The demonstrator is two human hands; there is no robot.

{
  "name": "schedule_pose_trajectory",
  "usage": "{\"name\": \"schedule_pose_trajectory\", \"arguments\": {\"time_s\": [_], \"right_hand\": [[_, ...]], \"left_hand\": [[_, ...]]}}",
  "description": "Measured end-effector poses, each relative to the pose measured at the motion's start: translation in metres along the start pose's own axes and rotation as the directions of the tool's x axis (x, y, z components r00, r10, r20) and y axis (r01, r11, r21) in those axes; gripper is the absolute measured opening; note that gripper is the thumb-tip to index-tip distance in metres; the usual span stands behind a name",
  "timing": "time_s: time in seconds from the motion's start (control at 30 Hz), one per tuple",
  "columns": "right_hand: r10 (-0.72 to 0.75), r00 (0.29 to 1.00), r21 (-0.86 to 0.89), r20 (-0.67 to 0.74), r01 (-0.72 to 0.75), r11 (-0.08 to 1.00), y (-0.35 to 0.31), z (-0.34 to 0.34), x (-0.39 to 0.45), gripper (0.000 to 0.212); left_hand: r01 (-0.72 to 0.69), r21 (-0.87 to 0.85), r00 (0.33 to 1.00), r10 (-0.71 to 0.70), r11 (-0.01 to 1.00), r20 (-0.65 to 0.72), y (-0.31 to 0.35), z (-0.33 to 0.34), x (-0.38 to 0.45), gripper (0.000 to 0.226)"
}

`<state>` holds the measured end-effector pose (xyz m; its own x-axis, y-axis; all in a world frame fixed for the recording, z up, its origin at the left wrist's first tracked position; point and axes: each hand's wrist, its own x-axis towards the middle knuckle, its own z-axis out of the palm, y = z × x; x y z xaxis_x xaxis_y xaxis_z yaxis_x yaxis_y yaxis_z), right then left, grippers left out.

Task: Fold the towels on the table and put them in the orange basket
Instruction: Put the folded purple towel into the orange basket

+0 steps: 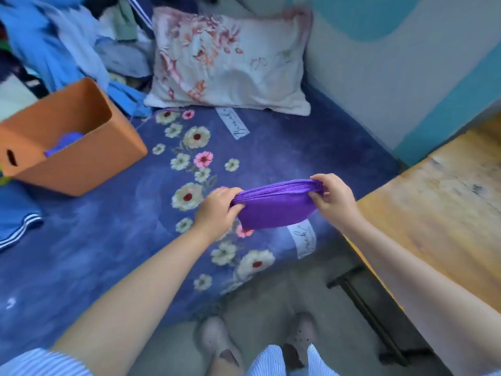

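A purple towel (276, 207) hangs folded in the air above the blue flowered bedspread, held at both top corners. My left hand (219, 210) grips its left end and my right hand (333, 196) pinches its right end. The orange basket (81, 164) stands on the bed at the far left, tilted toward me, with a blue folded cloth (63, 143) lying inside it.
A flowered pillow (230, 63) lies at the head of the bed. A heap of blue clothes (67, 42) is piled behind the basket. A wooden table (439, 213) stands at the right, close to my right arm. My feet are on the grey floor below.
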<state>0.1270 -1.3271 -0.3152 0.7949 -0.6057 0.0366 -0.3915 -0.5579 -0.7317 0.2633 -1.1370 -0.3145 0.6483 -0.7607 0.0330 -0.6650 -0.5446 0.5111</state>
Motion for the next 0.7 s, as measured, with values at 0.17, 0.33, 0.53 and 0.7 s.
{"name": "schedule_pose_trajectory", "arguments": {"time_s": [0.17, 0.33, 0.53, 0.7], "right_hand": [[-0.181, 0.966, 0.033, 0.186, 0.178, 0.983, -0.107, 0.076, 0.015, 0.027], [-0.374, 0.874, 0.026, 0.309, 0.386, 0.922, -0.211, 0.147, 0.019, 0.029], [-0.473, 0.825, 0.012, 0.31, 0.494, 0.87, -0.322, 0.216, 0.033, 0.029], [-0.478, 0.814, 0.026, 0.33, 0.498, 0.867, -0.363, 0.251, 0.047, 0.027]], "left_hand": [[0.329, -0.135, 0.928, -0.346, 0.935, -0.135, -0.087, -0.079, -0.057, 0.027], [0.428, -0.253, 0.856, -0.479, 0.868, -0.196, -0.171, -0.164, -0.11, 0.026], [0.441, -0.178, 0.799, -0.475, 0.88, -0.368, -0.249, -0.256, -0.135, 0.03], [0.466, -0.109, 0.751, -0.457, 0.878, -0.476, -0.283, -0.293, -0.141, 0.027]]}}
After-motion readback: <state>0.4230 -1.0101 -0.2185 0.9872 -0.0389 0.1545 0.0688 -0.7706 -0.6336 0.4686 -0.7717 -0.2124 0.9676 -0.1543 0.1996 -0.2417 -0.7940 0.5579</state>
